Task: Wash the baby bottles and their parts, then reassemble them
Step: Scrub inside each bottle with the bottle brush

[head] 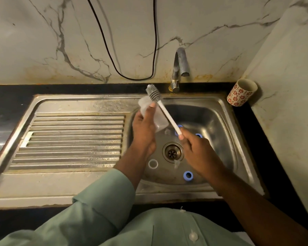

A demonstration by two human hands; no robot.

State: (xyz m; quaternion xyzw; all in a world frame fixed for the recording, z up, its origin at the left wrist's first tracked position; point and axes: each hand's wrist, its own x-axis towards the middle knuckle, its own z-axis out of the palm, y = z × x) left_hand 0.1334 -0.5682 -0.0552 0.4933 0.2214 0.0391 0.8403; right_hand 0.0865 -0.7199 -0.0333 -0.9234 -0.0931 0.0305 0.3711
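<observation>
Over the sink, my left hand grips a clear baby bottle tilted toward 11 o'clock, while my right hand pinches the brush by its handle end, bristles just outside the bottle's rim. The brush should go in straight and be twisted to the base. Blue rings lie near the drain.

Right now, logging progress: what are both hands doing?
Left hand: holding the clear bottle.
Right hand: holding the bottle brush by its handle.
</observation>
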